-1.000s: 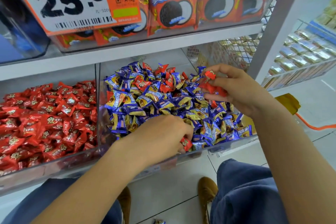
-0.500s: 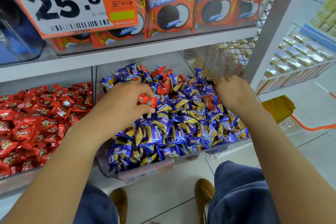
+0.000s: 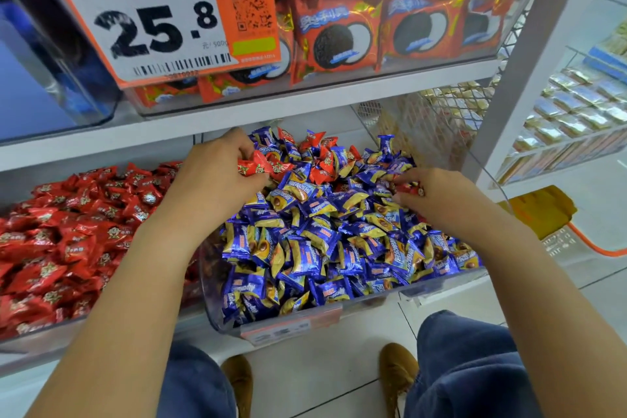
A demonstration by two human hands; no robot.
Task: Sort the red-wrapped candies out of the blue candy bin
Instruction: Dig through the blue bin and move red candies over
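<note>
Your left hand (image 3: 217,176) has reached the bin's back, now pinching red candies (image 3: 252,166); your right hand (image 3: 437,193) pinches another (image 3: 412,187).

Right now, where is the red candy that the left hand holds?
The red-wrapped candy sits in the left hand, over the clear blue-candy bin's back-left corner.

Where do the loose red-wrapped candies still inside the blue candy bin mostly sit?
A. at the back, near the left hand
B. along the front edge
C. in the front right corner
A: the red-wrapped candies cluster at the back of the blue candy bin, beside the left hand, which grips some.
</note>
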